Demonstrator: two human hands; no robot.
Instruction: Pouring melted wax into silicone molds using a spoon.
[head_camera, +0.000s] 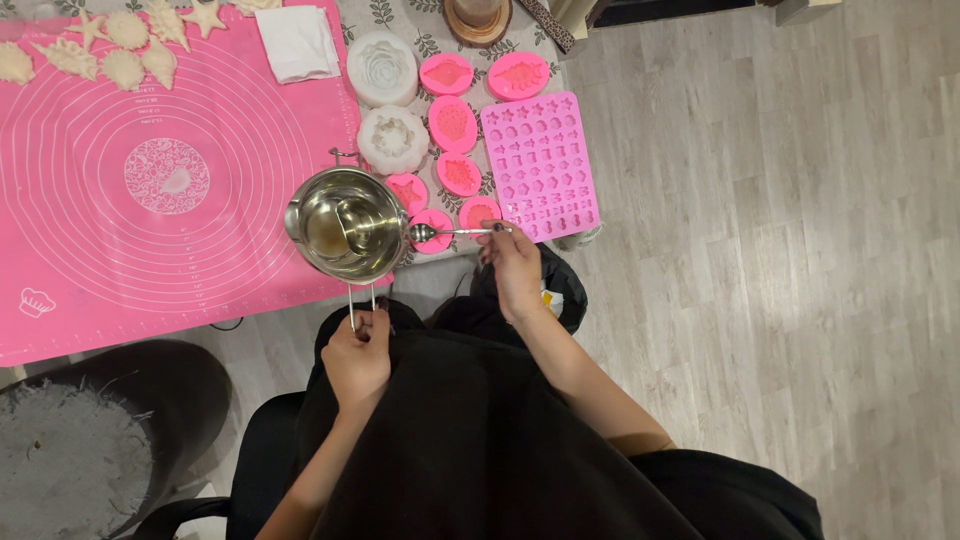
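1. Spoon (452, 232): thin polished metal, long axis level from 3 to 9 o'clock, bowl end pointing to 9 o'clock and just at the rim of the pot, handle end pinched in the fingers of the right hand (515, 270) (fingertips closed on it, dark nails).
2. Pot (348, 222): round, shiny steel, small pouring lip at 9 o'clock, pale clear liquid inside; held out over the near edge of the table, wire handle (361, 300) running straight down toward 6 o'clock.
3. Left hand (357, 360): wrapped tight round the end of that wire handle, at 6 o'clock from the pot.
4. Small pink mould (434, 220): soft rubbery round, right under the spoon's bowl, at 3 o'clock from the pot.
5. Further oval pink moulds (453, 122) in a column toward 12 o'clock, matt and shallow, with a flat rectangular pink mould sheet (541, 163) of many tiny cavities at 3 o'clock of them.
6. Two white round moulds (382, 68) (flower-like relief) at 12 o'clock of the pot.
7. Pink mat (170, 180): smooth, printed with white rings, at 9 o'clock; pale shell and star castings (125, 68) along its far edge.
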